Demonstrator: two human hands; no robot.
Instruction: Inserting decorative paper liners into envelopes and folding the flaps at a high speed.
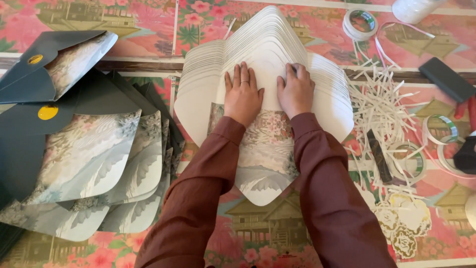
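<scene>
A fanned stack of white unfolded envelope blanks [267, 44] lies in the middle of the floral-covered table. The top blank shows a printed landscape lining [267, 149] on its near half. My left hand [242, 94] lies flat on the top blank, fingers together, a ring on one finger. My right hand [296, 90] presses beside it with fingers curled down onto the paper. Both arms wear dark red sleeves. Neither hand grips anything.
Folded dark green envelopes with landscape linings [84, 154] pile up at the left. White paper strips [379, 99] litter the right, with tape rolls [360, 22], used tape rings [439, 130], a black bar [379, 156] and a dark flat case [447, 78].
</scene>
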